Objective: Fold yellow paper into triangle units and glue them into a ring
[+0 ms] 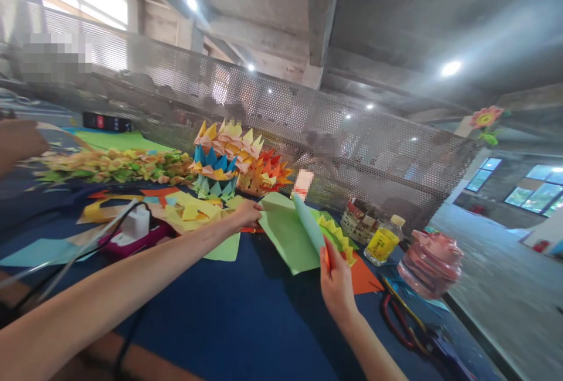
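A light green sheet of paper (285,231) is held between my two hands above the dark blue tabletop. My left hand (248,215) pinches its left edge. My right hand (338,281) grips the right side, where the sheet curls over and shows a paler underside. Something small and orange shows at my right fingers; I cannot make out what it is. Beyond the sheet stand folded-paper pieces with pointed petals: a blue and yellow one (214,164) and a red-orange one (270,173). A yellow-green pointed piece (334,234) lies partly behind my right hand.
Scissors (402,319), a pink jug (431,264), a yellow-labelled bottle (385,241) and a basket (361,223) are at the right. Leftward lie a power strip (138,237) with cables and loose coloured paper (193,211). Another person's hand (20,140) shows at the left edge.
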Motion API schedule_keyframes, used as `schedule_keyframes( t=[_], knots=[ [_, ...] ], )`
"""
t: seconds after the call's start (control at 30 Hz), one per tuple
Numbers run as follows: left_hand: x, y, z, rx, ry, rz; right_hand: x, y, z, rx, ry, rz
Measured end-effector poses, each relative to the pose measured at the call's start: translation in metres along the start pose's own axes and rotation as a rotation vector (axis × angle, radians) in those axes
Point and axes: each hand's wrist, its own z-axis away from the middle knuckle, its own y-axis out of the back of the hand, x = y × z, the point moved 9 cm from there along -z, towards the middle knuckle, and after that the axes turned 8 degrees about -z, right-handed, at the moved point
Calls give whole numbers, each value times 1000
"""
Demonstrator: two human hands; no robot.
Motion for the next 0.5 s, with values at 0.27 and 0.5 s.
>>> schedule_keyframes(
  t=[0.27,0.5],
  knots=[
    [-7,4,2,60,14,132,4,-48,23,-424,-58,42],
    [-8,-28,18,-89,-15,218,2,-53,28,-498,-125,-21]
  ],
)
